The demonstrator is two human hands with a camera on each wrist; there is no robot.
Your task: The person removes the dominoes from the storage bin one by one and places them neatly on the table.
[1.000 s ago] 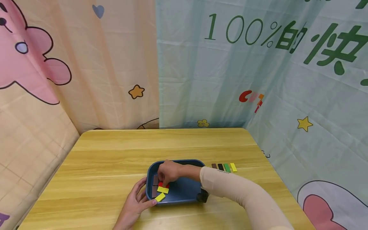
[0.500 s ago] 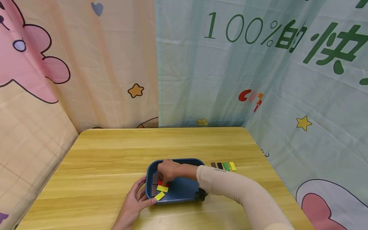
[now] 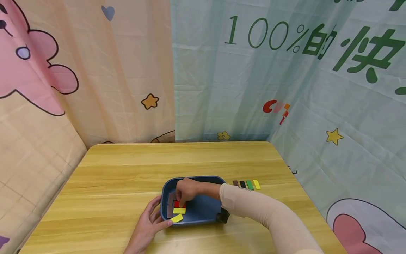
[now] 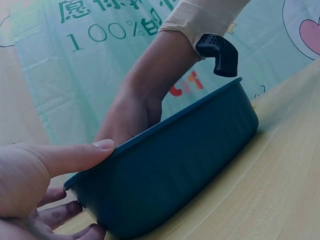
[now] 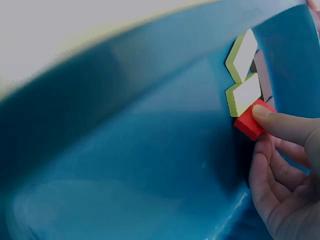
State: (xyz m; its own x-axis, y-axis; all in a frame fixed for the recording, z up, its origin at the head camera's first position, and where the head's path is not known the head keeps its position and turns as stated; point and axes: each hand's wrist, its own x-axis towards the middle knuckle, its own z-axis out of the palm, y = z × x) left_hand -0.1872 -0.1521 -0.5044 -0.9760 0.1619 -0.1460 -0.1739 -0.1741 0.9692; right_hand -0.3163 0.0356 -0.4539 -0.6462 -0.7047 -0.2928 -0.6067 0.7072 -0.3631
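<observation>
A blue tray (image 3: 203,223) stands on the table. My left hand (image 3: 148,225) grips its left end, thumb on the rim in the left wrist view and fingers against the outer wall. Inside the tray, my right hand (image 3: 188,189) holds a red block (image 5: 251,121) between thumb and fingers, with the thumb on its top. One yellow block (image 5: 245,95) touches the red one; another yellow block (image 3: 177,218) lies slanted near the left thumb. Brown blocks (image 3: 170,211) line the tray's left wall. Whatever lies under the right hand is hidden in the head view.
Right of the tray, on the wooden table (image 3: 127,169), a brown, a black (image 3: 243,184), a green (image 3: 250,185) and a yellow block (image 3: 257,184) lie in a row. A black device (image 3: 223,216) on the right wrist hangs by the tray's right end. Printed curtains surround the table.
The yellow block beside the red one has straightened, and the slanted yellow block has turned slightly. More of the red block shows. Both hands have stayed nearly where they were.
</observation>
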